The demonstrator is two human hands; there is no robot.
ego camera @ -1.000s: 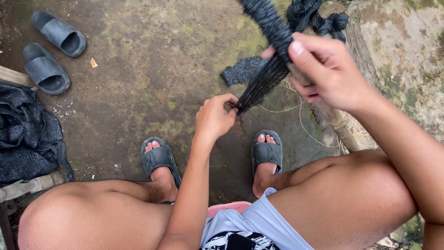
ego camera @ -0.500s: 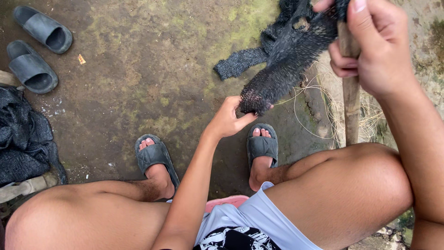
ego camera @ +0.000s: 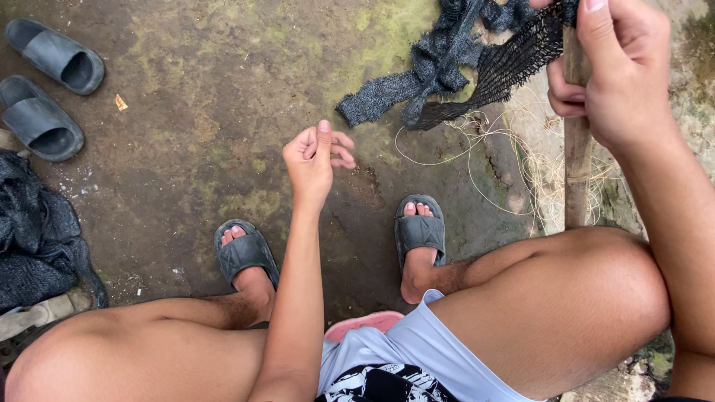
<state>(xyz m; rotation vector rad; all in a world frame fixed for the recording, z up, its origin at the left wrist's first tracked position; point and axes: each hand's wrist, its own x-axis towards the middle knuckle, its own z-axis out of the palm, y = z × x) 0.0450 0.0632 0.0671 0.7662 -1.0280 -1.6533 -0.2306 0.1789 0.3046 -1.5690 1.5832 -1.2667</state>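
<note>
I sit low with bare knees over a mossy concrete floor (ego camera: 223, 112). My right hand (ego camera: 611, 71) at the top right grips an upright bamboo stick (ego camera: 575, 179) together with black mesh netting (ego camera: 514, 56) pressed against it. A strip of the netting (ego camera: 387, 97) trails down onto the floor. My left hand (ego camera: 316, 156) hovers in the middle, away from the netting, fingers loosely curled and holding nothing. Thin pale line (ego camera: 477, 149) lies in loops on the floor by the stick.
Two dark slippers (ego camera: 48, 89) lie at the top left. A heap of black netting (ego camera: 33, 238) sits at the left edge. My feet wear grey slides (ego camera: 421, 231). A pink stool edge (ego camera: 365, 324) shows under me.
My left hand has let go of the netting's end and dropped away to the left. My right hand has lifted the netting up against the stick.
</note>
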